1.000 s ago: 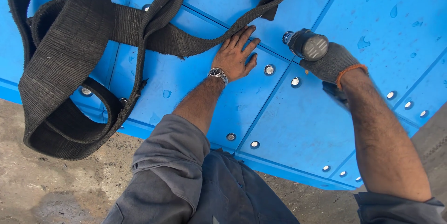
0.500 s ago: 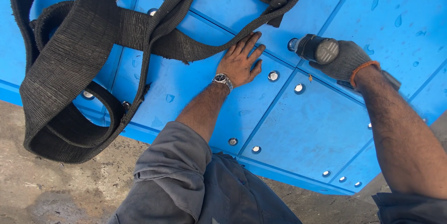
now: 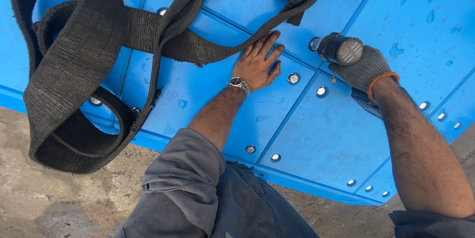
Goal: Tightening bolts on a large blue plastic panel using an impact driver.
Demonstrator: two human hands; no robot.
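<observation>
My bare left hand (image 3: 257, 62), fingers spread, lies flat on the smooth wet blue plastic panel (image 3: 198, 89), fingertips touching the coarse black woven lifting sling (image 3: 74, 65) looped across it. My right hand (image 3: 363, 70), in a grey knit glove with orange cuff, is clamped around a black power driver (image 3: 339, 49), nose at a round steel bolt (image 3: 313, 43). Rough concrete floor (image 3: 64, 203) below.
</observation>
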